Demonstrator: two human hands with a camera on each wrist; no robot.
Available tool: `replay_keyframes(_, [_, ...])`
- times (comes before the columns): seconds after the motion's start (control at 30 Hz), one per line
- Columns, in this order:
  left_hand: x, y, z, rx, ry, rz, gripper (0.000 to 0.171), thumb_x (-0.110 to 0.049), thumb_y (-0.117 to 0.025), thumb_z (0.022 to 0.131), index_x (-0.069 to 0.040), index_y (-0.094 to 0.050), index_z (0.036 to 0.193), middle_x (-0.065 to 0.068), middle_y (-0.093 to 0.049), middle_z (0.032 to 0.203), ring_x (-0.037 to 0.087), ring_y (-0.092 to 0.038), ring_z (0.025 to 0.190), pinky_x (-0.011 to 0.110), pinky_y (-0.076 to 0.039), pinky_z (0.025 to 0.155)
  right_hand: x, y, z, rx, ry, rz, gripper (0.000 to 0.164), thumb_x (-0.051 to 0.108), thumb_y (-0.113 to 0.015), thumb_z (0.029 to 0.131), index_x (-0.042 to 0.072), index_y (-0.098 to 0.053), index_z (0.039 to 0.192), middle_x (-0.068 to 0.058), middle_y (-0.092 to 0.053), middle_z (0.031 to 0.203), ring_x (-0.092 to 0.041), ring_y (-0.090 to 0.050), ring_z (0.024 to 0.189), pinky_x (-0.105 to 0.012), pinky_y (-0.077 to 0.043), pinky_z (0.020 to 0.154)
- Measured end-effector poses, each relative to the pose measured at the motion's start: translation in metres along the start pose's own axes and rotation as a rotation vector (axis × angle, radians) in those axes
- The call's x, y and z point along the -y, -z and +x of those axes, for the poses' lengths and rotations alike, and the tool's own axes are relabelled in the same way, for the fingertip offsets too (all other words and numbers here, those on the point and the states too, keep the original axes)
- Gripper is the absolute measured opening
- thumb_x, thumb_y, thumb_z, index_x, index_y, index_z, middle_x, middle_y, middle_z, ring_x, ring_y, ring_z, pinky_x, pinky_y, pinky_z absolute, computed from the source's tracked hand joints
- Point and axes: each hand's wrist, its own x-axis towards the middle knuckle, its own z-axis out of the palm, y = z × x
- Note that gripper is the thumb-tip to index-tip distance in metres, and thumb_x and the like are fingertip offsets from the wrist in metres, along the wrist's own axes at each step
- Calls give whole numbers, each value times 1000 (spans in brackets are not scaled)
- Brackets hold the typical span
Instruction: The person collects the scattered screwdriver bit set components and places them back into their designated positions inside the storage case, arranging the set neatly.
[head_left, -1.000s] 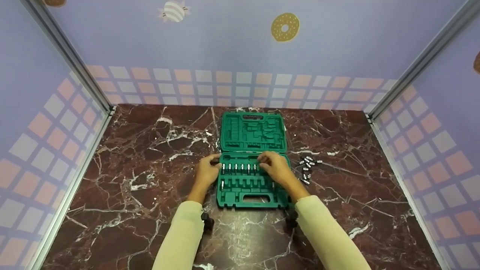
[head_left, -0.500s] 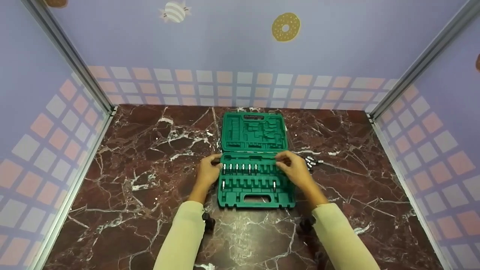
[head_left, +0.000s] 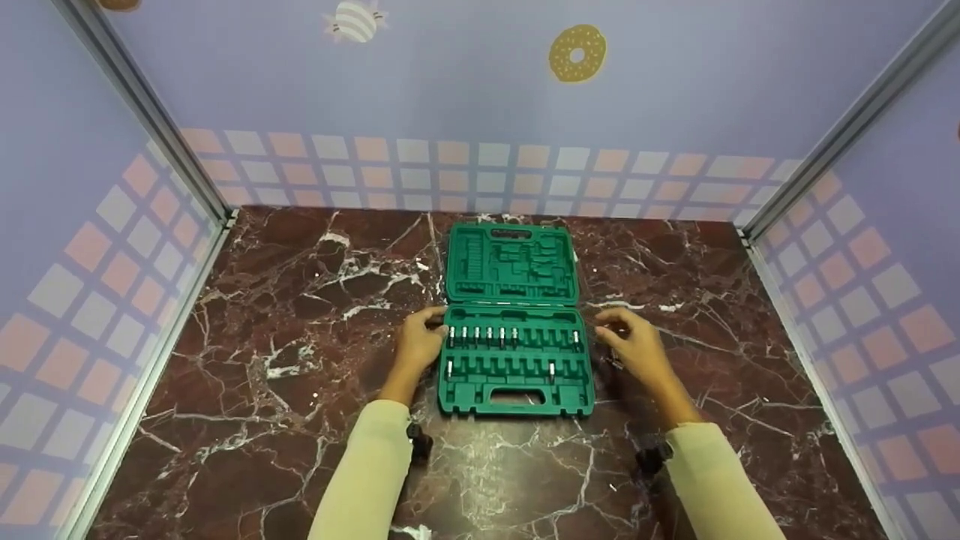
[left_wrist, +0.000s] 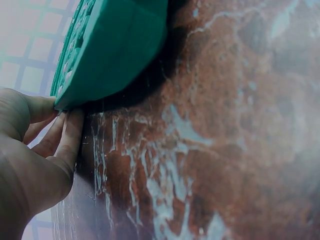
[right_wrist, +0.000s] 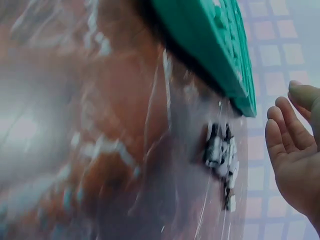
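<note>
A green plastic tool case (head_left: 517,405) lies open on the table, its lid folded back. Silver socket bits (head_left: 489,337) fill the left part of its upper row. A single bit (head_left: 575,340) sits at that row's right end, and two more stand in the lower row. My left hand (head_left: 418,346) grips the case's left rim between thumb and fingers, as the left wrist view confirms. Off the case's right side, my right hand (head_left: 637,346) hovers with loosely bent fingers and nothing between them. Near it, the right wrist view has a pile of loose bits (right_wrist: 220,152), hidden in the head view.
The table (head_left: 300,450) has a dark red marbled top. Patterned walls (head_left: 480,90) enclose it at the back and on both sides. The case lid (head_left: 512,262) lies toward the back wall.
My right hand has moved rightward from over the upper row to outside the case. A bit now shows at the row's right end, where the hand was. The left hand has stayed put.
</note>
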Motion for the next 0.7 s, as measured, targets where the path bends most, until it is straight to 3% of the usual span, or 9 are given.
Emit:
replay_keyframes(0.27, [3,-1,2,2,-3,3,34,-4,-69,97,-11,-73,130,12,-75,117,30,-69,109,47,-55,91,-16,6,-12,-16,80,-159,21,10,-80,91,5,-74,110,-9,-75,103,-19,-66,88,-43,-56,79])
replay_keyframes(0.7, [3,-1,3,-9,2,-4,34,-2,-69,95,-10,-74,128,13,-75,116,30,-69,108,46,-56,90,-33,16,-31,-5,171,-281,24,10,-86,84,5,-72,103,-7,-70,96,-21,-66,82,-35,-54,73])
